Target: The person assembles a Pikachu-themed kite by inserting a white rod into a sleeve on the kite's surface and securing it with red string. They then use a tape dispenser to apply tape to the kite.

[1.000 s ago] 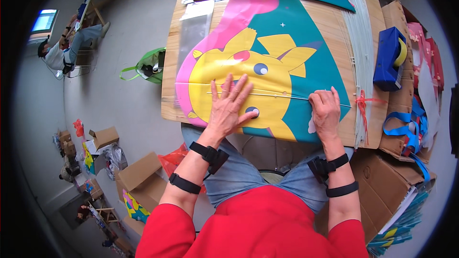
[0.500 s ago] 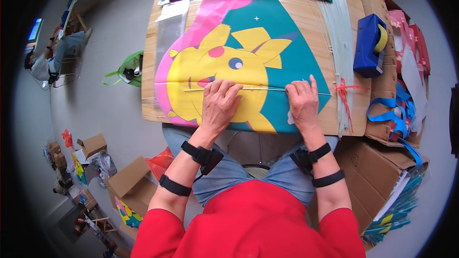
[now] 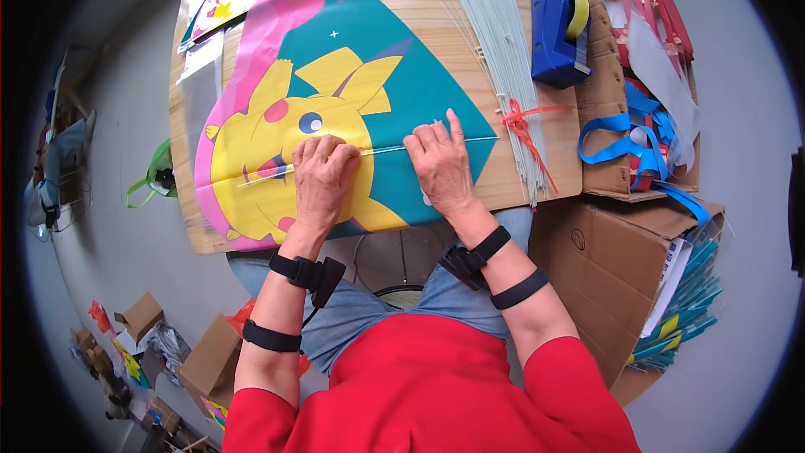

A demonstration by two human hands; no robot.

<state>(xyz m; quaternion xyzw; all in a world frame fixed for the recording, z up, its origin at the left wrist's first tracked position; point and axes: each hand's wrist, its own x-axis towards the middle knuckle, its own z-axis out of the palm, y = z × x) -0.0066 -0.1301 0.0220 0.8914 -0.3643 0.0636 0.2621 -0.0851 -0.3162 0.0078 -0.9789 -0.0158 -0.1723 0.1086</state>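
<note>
We have both hands on the thin white stick (image 3: 387,150), so it lies right at our fingers. It runs long from left to right across the sheet (image 3: 348,109), its right part a bit farther from us. Our left hand (image 3: 321,180) has its fingers bent and close together. Our right hand (image 3: 442,166) is nearer the sheet's right tip, fingers bent, little finger poking up. We cannot tell if the fingertips pinch the stick or just press it. The sheet comes down to the near edge of the tabletop (image 3: 419,17). On the right, some wood shows, then the bundle (image 3: 501,59), tied with red string (image 3: 517,120), near the right edge.
</note>
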